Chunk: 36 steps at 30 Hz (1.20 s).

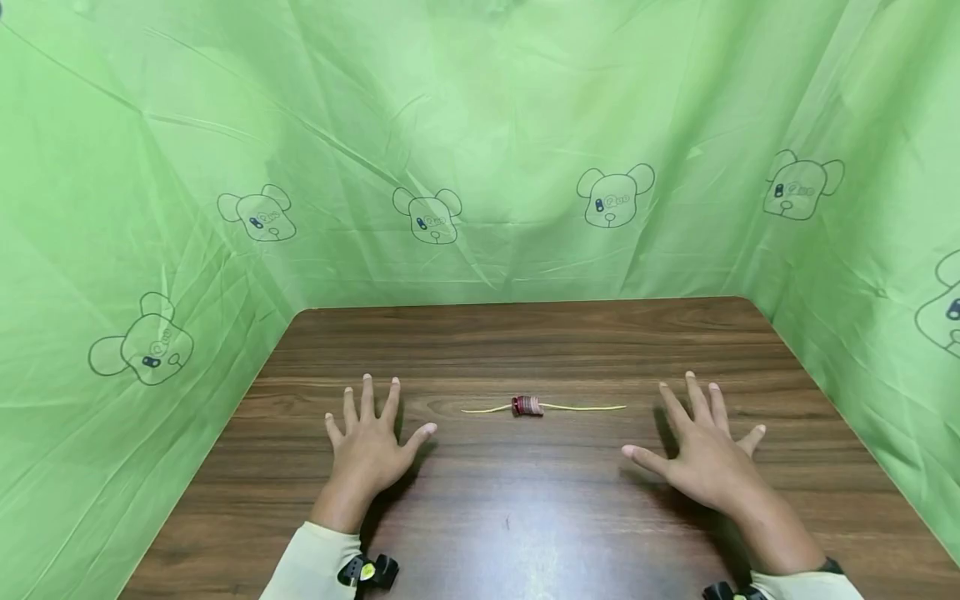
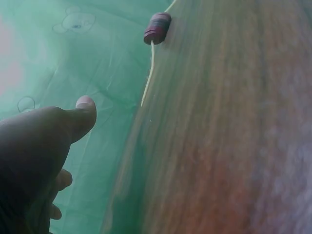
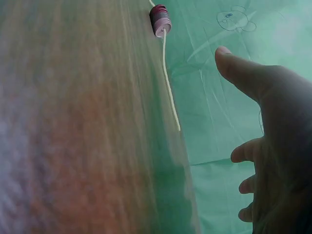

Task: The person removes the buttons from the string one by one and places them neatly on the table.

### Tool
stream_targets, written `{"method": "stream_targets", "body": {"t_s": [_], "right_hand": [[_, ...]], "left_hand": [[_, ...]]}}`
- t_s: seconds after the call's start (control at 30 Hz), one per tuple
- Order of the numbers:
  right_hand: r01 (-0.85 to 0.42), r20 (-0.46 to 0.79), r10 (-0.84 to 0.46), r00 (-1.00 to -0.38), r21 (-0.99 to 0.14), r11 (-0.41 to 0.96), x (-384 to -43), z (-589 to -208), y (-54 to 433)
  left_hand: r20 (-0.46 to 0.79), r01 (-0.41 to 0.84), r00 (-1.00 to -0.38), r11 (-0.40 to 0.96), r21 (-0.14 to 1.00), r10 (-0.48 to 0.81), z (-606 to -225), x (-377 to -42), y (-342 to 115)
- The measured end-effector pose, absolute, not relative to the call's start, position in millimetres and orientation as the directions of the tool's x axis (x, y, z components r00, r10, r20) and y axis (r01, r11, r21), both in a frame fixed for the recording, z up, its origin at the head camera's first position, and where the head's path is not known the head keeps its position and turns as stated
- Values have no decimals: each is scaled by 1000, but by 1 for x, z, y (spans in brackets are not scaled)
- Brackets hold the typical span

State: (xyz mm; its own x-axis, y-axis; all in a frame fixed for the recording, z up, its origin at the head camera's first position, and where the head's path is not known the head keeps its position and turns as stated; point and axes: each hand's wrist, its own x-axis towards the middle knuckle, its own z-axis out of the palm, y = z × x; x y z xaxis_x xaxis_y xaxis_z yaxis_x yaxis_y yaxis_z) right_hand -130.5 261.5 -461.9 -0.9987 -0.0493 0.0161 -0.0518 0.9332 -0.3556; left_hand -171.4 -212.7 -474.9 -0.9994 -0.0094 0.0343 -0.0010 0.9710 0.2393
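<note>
On the table lies a short stack of disc-like beads point(image 1: 527, 406), shading from dark red to pale pink. A thin yellow cord point(image 1: 585, 407) runs through it and sticks out at both ends. My left hand point(image 1: 369, 450) is to the left of the cord, fingers spread and straight, holding nothing. To the right, my right hand point(image 1: 708, 462) is likewise spread and touches neither cord nor beads. Both wrist views show the bead stack point(image 2: 157, 28) point(image 3: 161, 21) some way beyond the thumb.
The wooden table point(image 1: 510, 342) has its far edge against a green cloth point(image 1: 510, 108) printed with bear faces. The cloth also stands along the left and right sides. Each wrist wears a black strap point(image 1: 367, 571) over or near a pale sleeve point(image 1: 315, 562).
</note>
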Motion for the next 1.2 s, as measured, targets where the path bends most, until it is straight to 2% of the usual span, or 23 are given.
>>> {"method": "stream_targets", "body": {"t_s": [0.23, 0.6, 0.73, 0.87, 1.2], "right_hand": [[-65, 12, -65, -998, -347, 936, -134, -456, 256], [-101, 25, -98, -995, -288, 952, -141, -444, 239], [-136, 45, -129, -991, -377, 916, -148, -444, 232], [-172, 75, -156, -985, -477, 862, -156, -445, 224], [-232, 98, -214, -972, -558, 797, -175, -447, 200]], "left_hand": [[-7, 18, -1000, 971, 237, 20, -471, -172, -205], [29, 126, -992, 962, 244, 122, -469, -175, -176], [62, 184, -983, 940, 286, 174, -469, -179, -164], [66, 233, -972, 895, 380, 225, -470, -182, -154], [81, 274, -960, 835, 477, 269, -475, -194, -133]]}}
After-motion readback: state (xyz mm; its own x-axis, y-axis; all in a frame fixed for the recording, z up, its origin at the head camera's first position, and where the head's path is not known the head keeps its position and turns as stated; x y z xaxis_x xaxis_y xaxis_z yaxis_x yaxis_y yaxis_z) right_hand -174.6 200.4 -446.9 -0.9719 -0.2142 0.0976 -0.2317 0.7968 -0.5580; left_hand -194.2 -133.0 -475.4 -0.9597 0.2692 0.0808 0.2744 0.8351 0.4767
